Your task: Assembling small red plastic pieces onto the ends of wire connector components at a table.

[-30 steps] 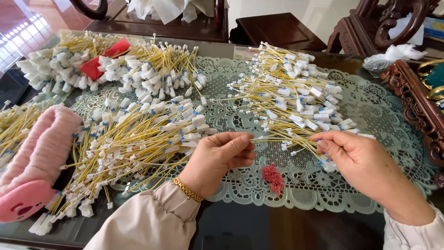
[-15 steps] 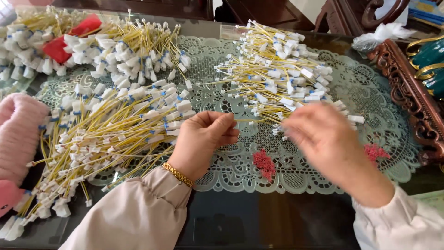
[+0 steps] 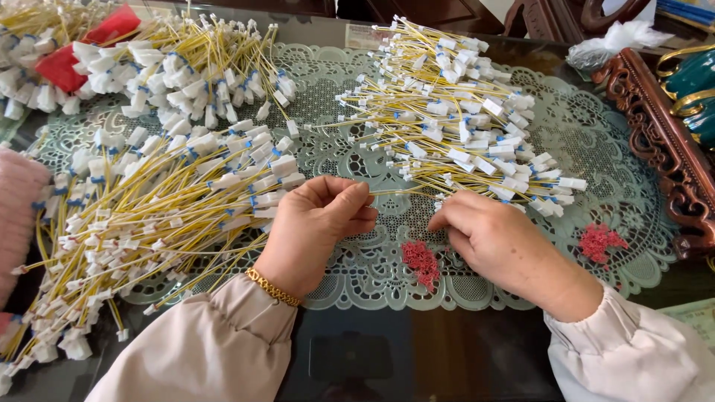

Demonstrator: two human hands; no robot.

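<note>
Head view: both hands pinch one yellow wire

A thin yellow wire stretches level between the hands, over the lace mat. Left hand pinches one end with fingertips pressed together; right hand pinches the other, fingers curled. Behind lies a loose wire heap with white plastic plugs; a bigger sheaf fans left. Dark glossy worktop below.

1. The table has a dark, glossy top.
2. A pale green lace mat lies on it.
3. Heaps of yellow wires with white plugs rest on the mat.
4. A carved wooden tray sits at the right edge.
</note>
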